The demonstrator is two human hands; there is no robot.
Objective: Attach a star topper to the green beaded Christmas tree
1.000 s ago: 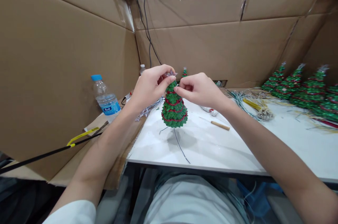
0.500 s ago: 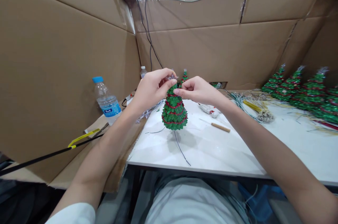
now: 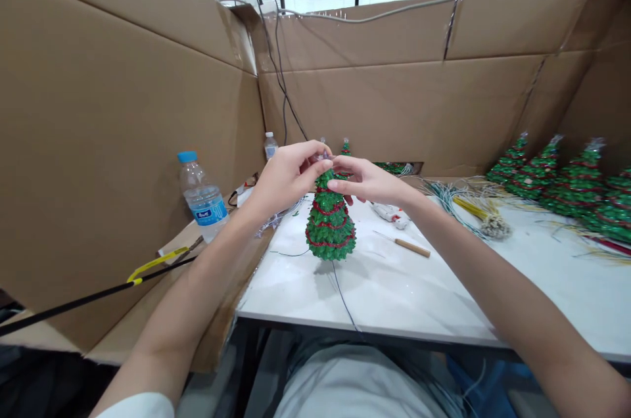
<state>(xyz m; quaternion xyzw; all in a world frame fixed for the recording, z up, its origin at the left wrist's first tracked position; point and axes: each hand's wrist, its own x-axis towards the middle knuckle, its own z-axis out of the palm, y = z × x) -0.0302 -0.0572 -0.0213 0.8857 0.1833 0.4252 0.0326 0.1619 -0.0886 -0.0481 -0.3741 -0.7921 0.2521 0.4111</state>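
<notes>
A small green beaded Christmas tree (image 3: 331,231) with red bead garlands stands upright over the white table, two thin dark wires trailing from its base. At its tip, a clear purplish star topper (image 3: 325,156) shows between my fingers. My left hand (image 3: 290,175) is closed on the tip from the left, thumb and fingers pinching beside the star. From the other side, my right hand (image 3: 372,181) wraps its thumb and fingers around the upper part of the tree. The exact finger contact at the tip is partly hidden.
A wooden-handled awl (image 3: 412,248) and a white glue gun (image 3: 390,215) lie right of the tree. Farther right are bundled wires (image 3: 486,211) and several finished trees (image 3: 574,178). A water bottle (image 3: 203,198) stands left, by cardboard walls (image 3: 394,99).
My right hand has gone from a pinch beside the tree's top to fingers reaching around it. The left hand stays at the tip. The whole scene sits slightly lower in view.
</notes>
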